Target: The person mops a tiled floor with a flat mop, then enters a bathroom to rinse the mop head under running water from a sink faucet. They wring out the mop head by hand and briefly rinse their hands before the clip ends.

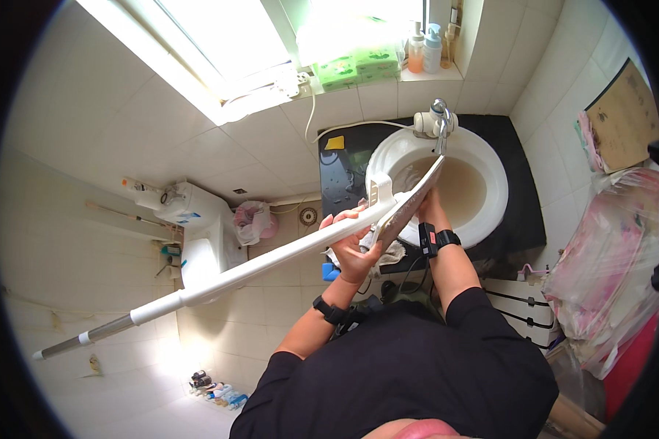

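A flat mop with a long white handle (274, 255) slants across the view, its end reaching far to the left. Its flat head, with a grey-brown pad (401, 217), is tilted on edge over the near left side of a white washbasin (497, 189). My left hand (354, 249) grips the mop where handle and head meet, its thumb on the head's edge. My right hand (433, 206) is against the pad's underside over the basin; the pad hides its fingers. Murky brownish water (464, 189) stands in the basin below the chrome faucet (442, 129).
The basin sits in a black countertop (521, 164) with a yellow piece (335, 143) and a crumpled cloth (392, 254) on it. Pump bottles (432, 49) stand on the windowsill. A toilet (203, 258) and a pink bin (258, 222) are at left; plastic-wrapped items (604, 258) crowd the right.
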